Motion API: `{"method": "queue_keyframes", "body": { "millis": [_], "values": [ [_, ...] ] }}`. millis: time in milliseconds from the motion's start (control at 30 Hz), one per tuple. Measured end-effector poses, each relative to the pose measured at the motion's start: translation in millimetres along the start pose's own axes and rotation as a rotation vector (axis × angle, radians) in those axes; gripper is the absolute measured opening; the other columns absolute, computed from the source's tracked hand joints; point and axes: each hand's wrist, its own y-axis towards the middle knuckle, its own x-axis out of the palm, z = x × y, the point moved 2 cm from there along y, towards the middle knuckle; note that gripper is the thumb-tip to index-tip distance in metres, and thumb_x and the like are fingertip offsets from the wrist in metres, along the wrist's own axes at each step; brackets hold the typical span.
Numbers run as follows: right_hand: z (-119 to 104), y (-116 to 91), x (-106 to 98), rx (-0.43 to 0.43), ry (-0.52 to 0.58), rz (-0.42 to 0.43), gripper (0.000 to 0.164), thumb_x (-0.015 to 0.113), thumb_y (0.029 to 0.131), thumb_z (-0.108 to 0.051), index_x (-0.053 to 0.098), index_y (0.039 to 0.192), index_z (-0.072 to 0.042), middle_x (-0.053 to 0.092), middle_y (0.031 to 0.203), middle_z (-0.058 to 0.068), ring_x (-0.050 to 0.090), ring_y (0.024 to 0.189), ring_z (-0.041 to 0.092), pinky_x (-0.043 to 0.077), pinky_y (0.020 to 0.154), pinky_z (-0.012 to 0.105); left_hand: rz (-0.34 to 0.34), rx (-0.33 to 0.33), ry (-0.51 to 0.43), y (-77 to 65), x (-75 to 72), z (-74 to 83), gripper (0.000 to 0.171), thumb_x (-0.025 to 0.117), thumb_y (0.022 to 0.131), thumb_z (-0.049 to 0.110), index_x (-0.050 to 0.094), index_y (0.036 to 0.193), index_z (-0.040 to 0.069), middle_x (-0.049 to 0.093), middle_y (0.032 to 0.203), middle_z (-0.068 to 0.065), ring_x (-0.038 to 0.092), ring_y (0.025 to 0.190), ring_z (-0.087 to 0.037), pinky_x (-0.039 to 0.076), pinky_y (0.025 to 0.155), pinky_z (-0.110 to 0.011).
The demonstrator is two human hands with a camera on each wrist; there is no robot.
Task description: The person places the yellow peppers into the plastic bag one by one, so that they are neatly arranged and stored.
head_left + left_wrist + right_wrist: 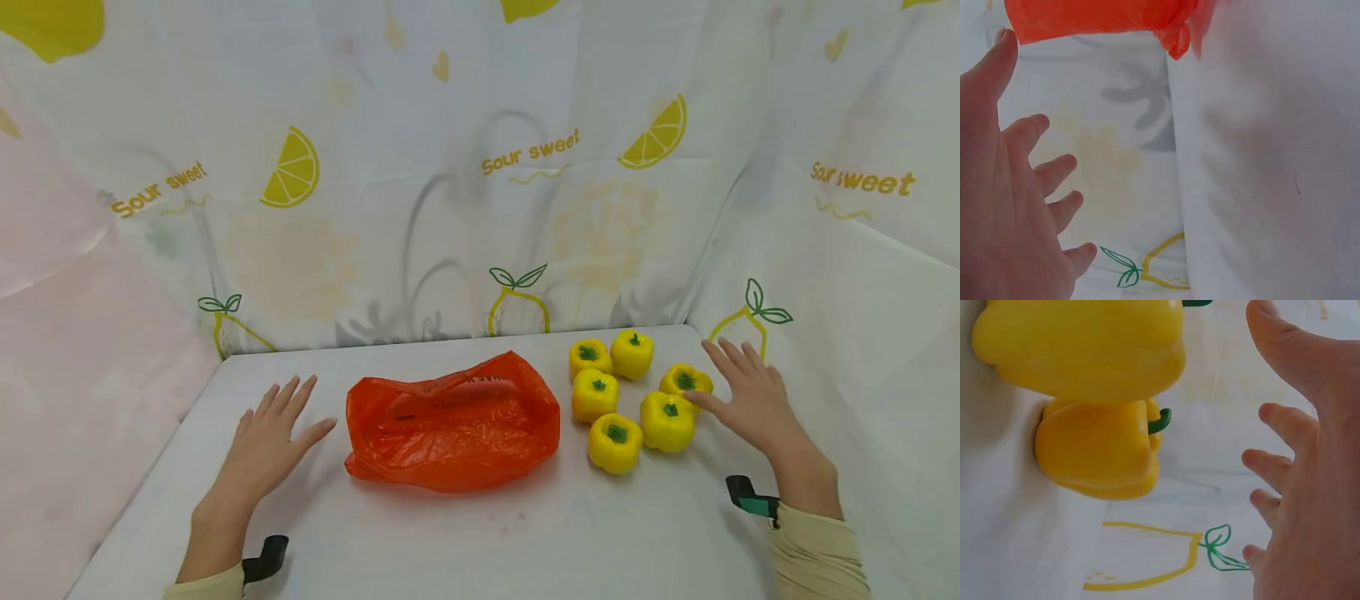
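Observation:
An orange-red plastic bag lies on the white table, its mouth spread toward the near side. To its left my left hand hovers with fingers spread, holding nothing; the left wrist view shows the thumb near the bag's edge. Several yellow bell peppers with green stems stand right of the bag, among them a front one and one nearer the right. My right hand is held beside them, fingers apart, nothing in it. In the right wrist view a yellow pepper sits left of the fingers.
The white table reaches back to a white curtain printed with lemons and lettering. More of the curtain hangs along both sides. Dark camera mounts are strapped to both wrists, over beige sleeves.

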Motion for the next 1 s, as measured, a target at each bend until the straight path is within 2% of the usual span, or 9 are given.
{"method": "queue_keyframes", "body": {
  "millis": [300, 400, 600, 767, 867, 1000],
  "values": [
    [-28, 2, -6, -0.049, 0.032, -0.094, 0.091, 0.063, 0.091, -0.055, 0.019, 0.159, -0.014, 0.018, 0.162, 0.027, 0.004, 0.15, 0.052, 0.004, 0.112, 0.079, -0.002, 0.039, -0.057, 1.9, 1.1, 16.0, 0.086, 0.045, 0.093, 0.069, 0.011, 0.161, 0.027, 0.017, 0.166, -0.02, 0.008, 0.151, -0.049, 0.006, 0.113, -0.078],
    [-38, 1, -8, -0.065, 0.048, -0.115, 0.09, 0.065, 0.09, -0.053, 0.021, 0.159, -0.014, 0.021, 0.161, 0.028, 0.009, 0.149, 0.052, 0.006, 0.112, 0.078, -0.007, 0.04, -0.08, 2.9, 2.1, 21.5, 0.086, 0.046, 0.092, 0.069, 0.012, 0.161, 0.029, 0.018, 0.166, -0.018, 0.01, 0.151, -0.048, 0.009, 0.113, -0.077],
    [-55, -1, -5, -0.071, 0.073, -0.161, 0.09, 0.068, 0.088, -0.053, 0.027, 0.157, -0.015, 0.027, 0.159, 0.026, 0.023, 0.142, 0.054, 0.015, 0.112, 0.074, -0.015, 0.051, -0.097, 1.7, 4.1, 31.4, 0.083, 0.046, 0.091, 0.071, 0.013, 0.159, 0.036, 0.02, 0.166, -0.013, 0.018, 0.15, -0.045, 0.021, 0.108, -0.079],
    [-68, -4, -1, -0.072, 0.07, -0.208, 0.087, 0.068, 0.086, -0.057, 0.034, 0.155, -0.014, 0.033, 0.157, 0.023, 0.031, 0.137, 0.052, 0.025, 0.109, 0.074, 0.006, 0.11, -0.088, 0.9, 8.3, 39.5, 0.074, 0.047, 0.092, 0.07, 0.023, 0.156, 0.042, 0.024, 0.166, -0.007, 0.027, 0.148, -0.043, 0.03, 0.105, -0.078],
    [-77, -6, -1, -0.086, 0.077, -0.22, 0.085, 0.07, 0.085, -0.056, 0.04, 0.152, -0.013, 0.038, 0.154, 0.022, 0.035, 0.135, 0.05, 0.029, 0.107, 0.073, 0.023, 0.156, -0.08, 0.2, 10.3, 44.5, 0.069, 0.051, 0.092, 0.066, 0.034, 0.153, 0.039, 0.028, 0.165, -0.005, 0.032, 0.146, -0.041, 0.035, 0.103, -0.076],
    [-91, -10, -2, -0.072, 0.098, -0.272, 0.083, 0.072, 0.084, -0.052, 0.042, 0.151, -0.014, 0.038, 0.155, 0.022, 0.035, 0.139, 0.048, 0.033, 0.107, 0.072, 0.042, 0.196, -0.067, -0.1, 12.8, 49.6, 0.067, 0.052, 0.092, 0.066, 0.044, 0.15, 0.033, 0.033, 0.162, -0.004, 0.036, 0.144, -0.039, 0.037, 0.105, -0.071]
  ]
}}
